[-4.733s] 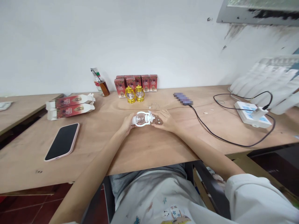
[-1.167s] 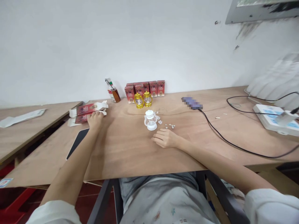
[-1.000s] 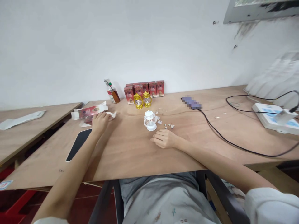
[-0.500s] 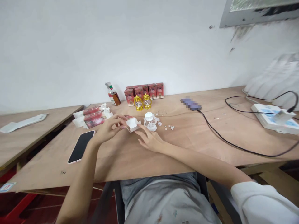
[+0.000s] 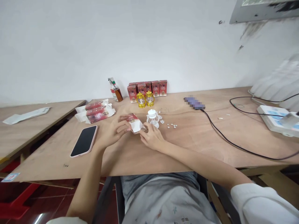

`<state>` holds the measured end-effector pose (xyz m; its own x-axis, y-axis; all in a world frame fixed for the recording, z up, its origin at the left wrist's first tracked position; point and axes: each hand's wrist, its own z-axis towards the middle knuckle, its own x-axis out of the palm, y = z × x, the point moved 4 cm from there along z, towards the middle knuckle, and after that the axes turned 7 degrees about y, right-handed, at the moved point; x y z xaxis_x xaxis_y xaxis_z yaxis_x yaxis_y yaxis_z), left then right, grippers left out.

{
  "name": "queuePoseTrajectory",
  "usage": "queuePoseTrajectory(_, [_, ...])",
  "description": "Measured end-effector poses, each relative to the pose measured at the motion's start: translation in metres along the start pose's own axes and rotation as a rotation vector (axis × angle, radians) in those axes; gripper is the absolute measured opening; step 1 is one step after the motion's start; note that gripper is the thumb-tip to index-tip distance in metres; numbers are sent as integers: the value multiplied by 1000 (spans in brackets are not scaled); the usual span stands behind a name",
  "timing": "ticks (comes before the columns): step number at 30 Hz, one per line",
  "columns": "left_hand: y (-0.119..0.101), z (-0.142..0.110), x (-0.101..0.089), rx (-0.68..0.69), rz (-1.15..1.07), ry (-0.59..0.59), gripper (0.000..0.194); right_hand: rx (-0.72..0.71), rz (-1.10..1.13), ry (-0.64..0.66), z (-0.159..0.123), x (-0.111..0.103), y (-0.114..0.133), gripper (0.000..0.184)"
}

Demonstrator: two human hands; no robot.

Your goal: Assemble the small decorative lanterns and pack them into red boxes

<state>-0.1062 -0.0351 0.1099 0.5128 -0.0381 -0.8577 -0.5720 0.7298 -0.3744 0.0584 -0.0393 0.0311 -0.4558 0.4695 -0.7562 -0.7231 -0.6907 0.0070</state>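
Both hands hold a small flat red-and-white carton [image 5: 135, 123] over the middle of the wooden table [image 5: 187, 146]. My left hand [image 5: 113, 132] grips its left side with curled fingers. My right hand [image 5: 150, 138] pinches its white flap on the right. Just behind the carton stands a small white toy lantern [image 5: 153, 118]. Several small button cells [image 5: 172, 125] lie to the lantern's right.
More flat red cartons [image 5: 98, 111] lie at the left, a phone [image 5: 84, 144] face down in front of them. Two gold lanterns [image 5: 145, 99], red boxes [image 5: 147, 88] and a small bottle [image 5: 115, 90] stand by the wall. A cable [image 5: 233, 143] runs to a power strip [image 5: 275, 119] at the right.
The white lantern was set upright on the table. My left hand reached to the flat cartons, brought one to the middle, and my right hand came over to take hold of its flap.
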Motion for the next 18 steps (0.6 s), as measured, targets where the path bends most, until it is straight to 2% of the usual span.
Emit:
queuePoseTrajectory(4, [-10,-1,-1,26,19,54,21,-22,134,-30,-3,2,-2,36])
queuePoseTrajectory(9, [-16,2,-1,31,-14,-53,16,-18,332,-93,-6,-1,-9,55])
queuePoseTrajectory(13, [-16,8,11,58,-4,-86,43,3,471,-143,-8,-5,-15,52])
queuePoseTrajectory(18, [0,11,28,40,-57,-307,29,96,665,-229,-7,-8,-21,37])
